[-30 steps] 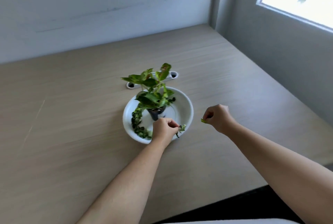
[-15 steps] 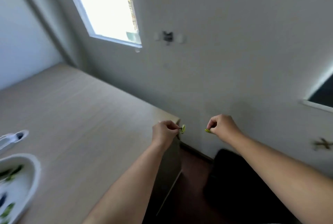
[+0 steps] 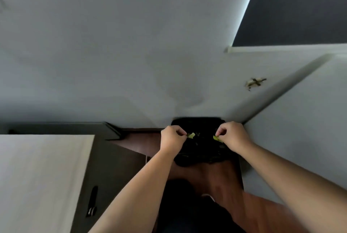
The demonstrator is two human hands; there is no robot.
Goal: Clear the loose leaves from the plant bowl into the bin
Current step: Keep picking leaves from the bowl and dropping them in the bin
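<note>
A black bin [image 3: 199, 150] with a dark liner stands on the floor against the wall, in the room's corner. Both my hands hover over its opening. My left hand [image 3: 171, 139] pinches a small pale green leaf [image 3: 191, 135] between thumb and fingertips. A second green leaf [image 3: 216, 138] is pinched the same way in my right hand [image 3: 231, 136]. The two leaves hang a short way apart above the bin's dark inside. The plant bowl is out of view.
The light wooden table top [image 3: 41, 176] fills the lower left, its dark side panel [image 3: 99, 172] with a handle facing the bin. Reddish-brown floor [image 3: 216, 180] lies below. Grey walls meet in a corner just right of the bin.
My view has swung right and down from the table and bowl to the bin. Both hands have carried their leaves from the bowl's edge to above the bin opening.
</note>
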